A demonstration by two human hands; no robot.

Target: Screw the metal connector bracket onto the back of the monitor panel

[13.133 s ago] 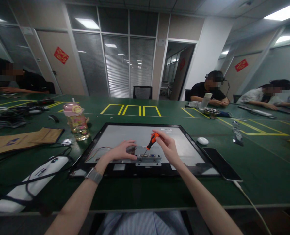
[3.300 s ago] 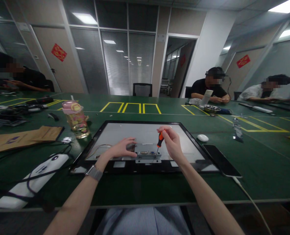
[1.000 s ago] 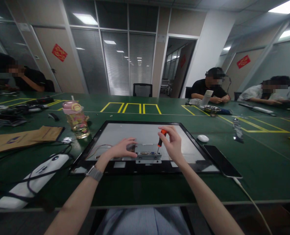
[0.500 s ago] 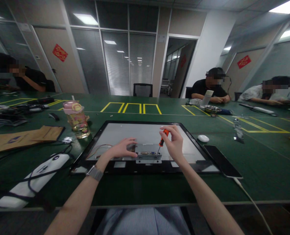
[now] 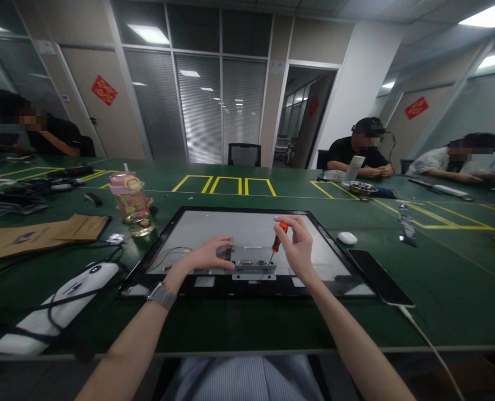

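A flat display panel [image 5: 226,225] with a black frame lies on the green table in front of me. At its near side sits a metal bracket [image 5: 253,268] with connector ports along its edge. My left hand [image 5: 211,253] grips the left end of this bracket, thumb on the near side and fingers on the far side. Between the thumb and fingers of my right hand [image 5: 298,245] is a red and black screwdriver [image 5: 278,238]. It is tilted, its shaft pointing down to the right end of the bracket. The exact contact of the tip is too small to make out.
Left of the panel stand a drink bottle [image 5: 131,203], a paper bag [image 5: 42,236] and a white power strip [image 5: 63,306] with black cables. On the right lie a phone [image 5: 379,275] on a cable and a small white case [image 5: 347,238]. Several people sit across the table.
The screwdriver's tip has shifted very slightly at the bracket's right end. My left hand has stayed in place.
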